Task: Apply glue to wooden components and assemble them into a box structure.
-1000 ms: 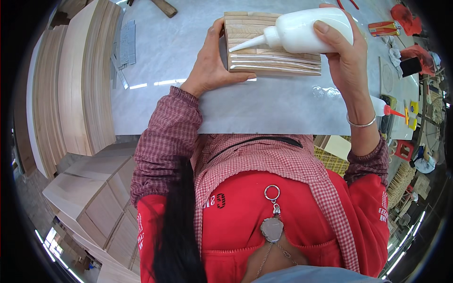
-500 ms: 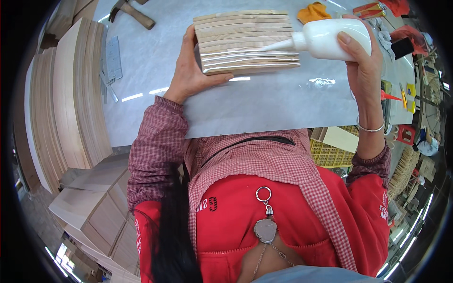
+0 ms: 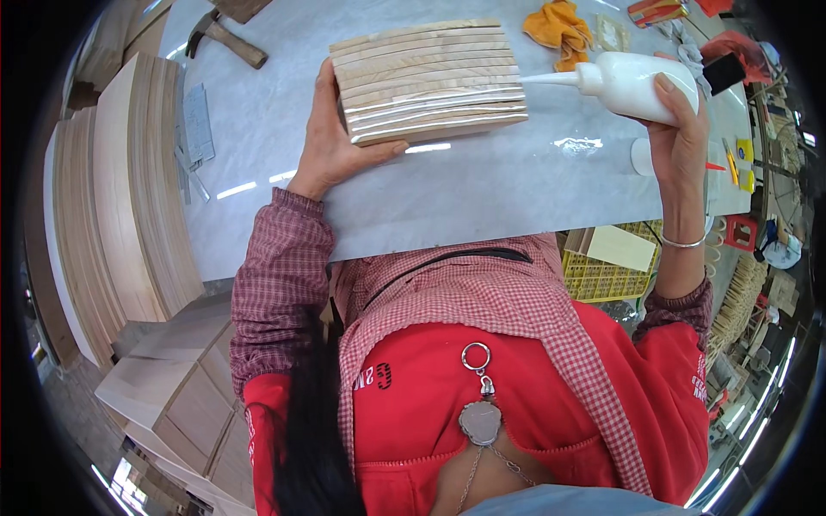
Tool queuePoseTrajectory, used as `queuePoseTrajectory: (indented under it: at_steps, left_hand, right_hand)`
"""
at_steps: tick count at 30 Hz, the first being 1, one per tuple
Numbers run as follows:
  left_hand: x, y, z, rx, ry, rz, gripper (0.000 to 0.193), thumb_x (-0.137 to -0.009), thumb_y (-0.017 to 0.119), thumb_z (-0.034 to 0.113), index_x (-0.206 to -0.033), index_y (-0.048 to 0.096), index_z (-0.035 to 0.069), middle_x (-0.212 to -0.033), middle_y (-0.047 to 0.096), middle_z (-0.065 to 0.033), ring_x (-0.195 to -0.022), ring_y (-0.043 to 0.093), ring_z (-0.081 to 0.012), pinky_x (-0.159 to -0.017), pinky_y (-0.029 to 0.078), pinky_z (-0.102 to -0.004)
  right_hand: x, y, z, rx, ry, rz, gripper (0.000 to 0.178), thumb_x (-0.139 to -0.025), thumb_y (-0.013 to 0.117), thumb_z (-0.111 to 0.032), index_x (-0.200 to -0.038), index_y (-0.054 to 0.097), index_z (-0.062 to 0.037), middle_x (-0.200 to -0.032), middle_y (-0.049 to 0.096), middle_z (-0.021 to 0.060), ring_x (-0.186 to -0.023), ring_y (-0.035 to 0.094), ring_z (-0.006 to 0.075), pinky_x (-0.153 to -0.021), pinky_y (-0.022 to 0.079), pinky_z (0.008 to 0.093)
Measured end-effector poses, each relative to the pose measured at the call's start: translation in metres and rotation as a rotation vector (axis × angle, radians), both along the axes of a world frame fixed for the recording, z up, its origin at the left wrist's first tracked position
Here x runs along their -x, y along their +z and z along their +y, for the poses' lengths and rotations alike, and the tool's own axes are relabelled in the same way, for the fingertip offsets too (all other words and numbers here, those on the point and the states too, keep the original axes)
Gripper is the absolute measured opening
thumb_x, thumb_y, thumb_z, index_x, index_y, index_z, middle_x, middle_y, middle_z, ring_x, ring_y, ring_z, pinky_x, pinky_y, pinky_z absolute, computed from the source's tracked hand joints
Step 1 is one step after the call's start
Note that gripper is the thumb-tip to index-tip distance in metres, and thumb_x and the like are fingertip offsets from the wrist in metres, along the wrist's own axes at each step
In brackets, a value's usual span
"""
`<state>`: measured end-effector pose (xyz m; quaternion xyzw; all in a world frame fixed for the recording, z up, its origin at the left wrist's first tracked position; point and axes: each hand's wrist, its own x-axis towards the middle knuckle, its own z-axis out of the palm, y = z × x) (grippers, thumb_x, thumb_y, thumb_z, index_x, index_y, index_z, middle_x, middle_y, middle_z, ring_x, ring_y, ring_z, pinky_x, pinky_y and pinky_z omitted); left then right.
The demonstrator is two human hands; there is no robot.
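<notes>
Stack of thin wood strips (image 3: 422,77) sat on the bench (image 3: 447,206) at twelve o'clock, white lines (image 3: 434,116) along the nearer ones. Left hand (image 3: 334,155) clasped its nine o'clock end, thumb along the near edge. Right hand (image 3: 681,129) wrapped the white squeeze bottle (image 3: 641,83) at one o'clock — nozzle (image 3: 552,79) by the stack's three o'clock end, contact unclear. Strips looked stiff, likely slippery where wet — best gripped by dry ends. Bottle seemed light, smooth, squeezable; best taken round its body.
</notes>
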<state>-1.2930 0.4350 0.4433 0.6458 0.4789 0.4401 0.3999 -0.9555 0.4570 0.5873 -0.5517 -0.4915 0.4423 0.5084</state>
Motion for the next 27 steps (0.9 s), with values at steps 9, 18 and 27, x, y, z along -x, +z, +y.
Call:
queuePoseTrajectory:
  at_steps: [9, 18, 27]
  left_hand:
    - [0.0, -0.001, 0.002, -0.101, -0.007, 0.03, 0.12, -0.044, 0.087, 0.028, -0.138, 0.014, 0.011, -0.128, 0.038, -0.0168, -0.114, 0.044, -0.0345, -0.099, 0.037, -0.0429]
    - [-0.001, 0.004, 0.002, -0.109, -0.004, 0.022, 0.117, -0.045, 0.086, 0.028, -0.137, 0.017, 0.011, -0.128, 0.037, -0.0159, -0.115, 0.043, -0.0336, -0.1, 0.037, -0.0422]
    - [0.0, -0.001, 0.002, -0.085, -0.008, 0.029, 0.119, -0.043, 0.087, 0.028, -0.137, 0.017, 0.01, -0.128, 0.038, -0.0167, -0.115, 0.043, -0.034, -0.099, 0.037, -0.0421]
  right_hand:
    - [0.111, -0.005, 0.012, 0.031, 0.116, 0.078, 0.041, -0.079, 0.058, -0.015, -0.116, 0.051, 0.0011, -0.103, 0.054, 0.0133, -0.091, 0.053, 0.02, -0.076, 0.046, 0.0266]
    - [0.13, -0.009, 0.022, -0.007, 0.163, 0.142, 0.039, -0.07, 0.059, -0.003, -0.107, 0.049, 0.0024, -0.092, 0.054, 0.0122, -0.08, 0.051, 0.0179, -0.072, 0.043, 0.0232]
    - [0.077, -0.003, 0.02, -0.051, 0.129, -0.057, 0.039, -0.08, 0.059, -0.013, -0.116, 0.051, -0.001, -0.102, 0.054, 0.012, -0.089, 0.053, 0.0186, -0.075, 0.045, 0.0237]
